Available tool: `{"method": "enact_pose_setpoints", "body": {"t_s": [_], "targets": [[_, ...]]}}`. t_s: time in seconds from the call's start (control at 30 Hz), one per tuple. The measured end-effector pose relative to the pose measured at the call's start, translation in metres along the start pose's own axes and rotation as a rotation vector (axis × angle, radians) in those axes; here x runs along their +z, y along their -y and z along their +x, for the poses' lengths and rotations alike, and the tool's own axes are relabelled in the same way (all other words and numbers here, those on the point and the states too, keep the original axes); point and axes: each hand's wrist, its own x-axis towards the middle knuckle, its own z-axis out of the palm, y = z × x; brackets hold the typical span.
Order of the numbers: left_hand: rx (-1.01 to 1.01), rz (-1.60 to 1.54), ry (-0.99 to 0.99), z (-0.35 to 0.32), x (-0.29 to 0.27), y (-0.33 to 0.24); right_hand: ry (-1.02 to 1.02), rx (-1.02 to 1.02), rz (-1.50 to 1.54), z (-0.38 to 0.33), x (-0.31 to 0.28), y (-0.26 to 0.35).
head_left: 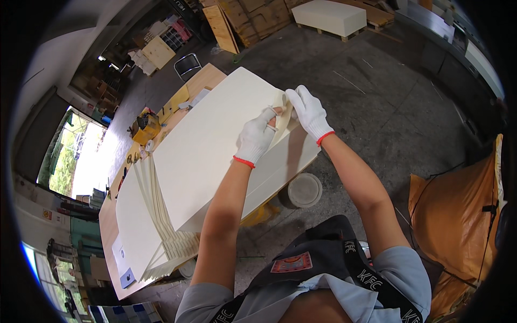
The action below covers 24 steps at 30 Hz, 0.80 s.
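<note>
A large stack of cream-white paper sheets lies across the table, in front of me. At its right-hand corner some sheets curl up from the rest. My left hand, in a white knitted glove with a red cuff and bare fingertips, has its fingers bent round the curled edge. Just right of it, my right hand, gloved the same way, grips the raised corner with its fingers together. The undersides of the sheets and part of both thumbs are hidden. How many sheets are held I cannot tell.
A second, fanned paper stack lies at the left of the wooden table. A yellow tool box sits by the far edge. Below the near edge stands a round grey bucket. An orange cover hangs at right.
</note>
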Motion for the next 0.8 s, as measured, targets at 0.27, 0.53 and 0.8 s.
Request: {"method": "enact_pose_setpoints", "body": {"t_s": [0.27, 0.53, 0.8], "targets": [[0.031, 0.041, 0.041, -0.004, -0.006, -0.014, -0.028, 0.032, 0.015, 0.003, 0.003, -0.008], [0.057, 0.037, 0.024, -0.004, -0.002, -0.008, -0.006, 0.034, 0.050, -0.001, 0.001, -0.004], [0.387, 0.287, -0.156, -0.014, 0.003, -0.015, 0.089, -0.055, -0.533, 0.003, -0.046, -0.030]]}}
